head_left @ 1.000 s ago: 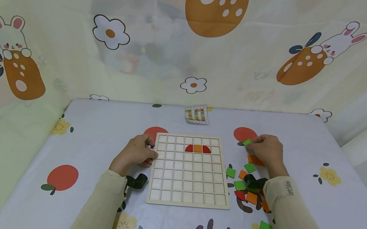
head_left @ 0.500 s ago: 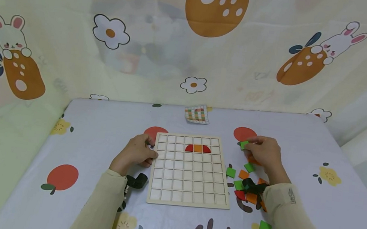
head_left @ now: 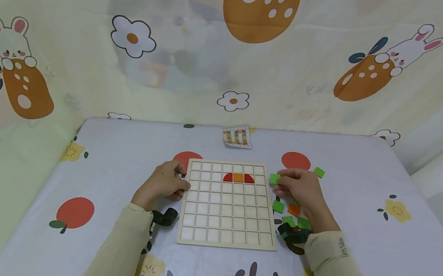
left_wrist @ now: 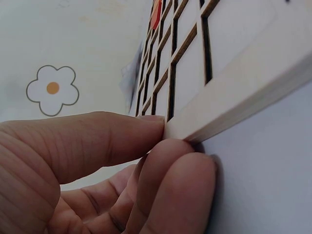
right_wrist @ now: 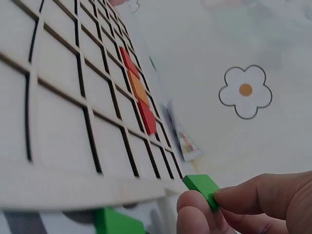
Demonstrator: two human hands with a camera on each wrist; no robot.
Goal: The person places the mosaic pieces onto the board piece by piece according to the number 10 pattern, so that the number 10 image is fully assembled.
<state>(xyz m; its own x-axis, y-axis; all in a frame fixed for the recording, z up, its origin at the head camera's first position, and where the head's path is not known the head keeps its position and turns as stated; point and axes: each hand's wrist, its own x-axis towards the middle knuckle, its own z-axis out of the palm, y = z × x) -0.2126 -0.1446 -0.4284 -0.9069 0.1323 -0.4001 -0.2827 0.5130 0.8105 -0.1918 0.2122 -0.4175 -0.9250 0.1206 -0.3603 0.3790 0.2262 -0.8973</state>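
Note:
A wooden grid board [head_left: 231, 205] lies on the table, with two red rounded tiles [head_left: 228, 177] and an orange square tile [head_left: 238, 177] between them in one row near its far edge. My left hand [head_left: 163, 180] pinches the board's left edge, thumb on the frame and fingertips against its side, as the left wrist view shows. Right of the board, my right hand [head_left: 302, 188] pinches a green square tile [right_wrist: 202, 187] between thumb and fingers, close to the board's upper right edge.
Loose green tiles [head_left: 278, 207] and an orange tile [head_left: 293, 210] lie right of the board, partly hidden by the right arm. Another green tile [head_left: 319, 172] lies beyond the right hand. A small patterned card [head_left: 238, 136] stands behind the board.
My right hand has moved left and slightly nearer, carrying the green tile toward the board's edge. A green tile behind that hand has come into view. The left hand keeps its place.

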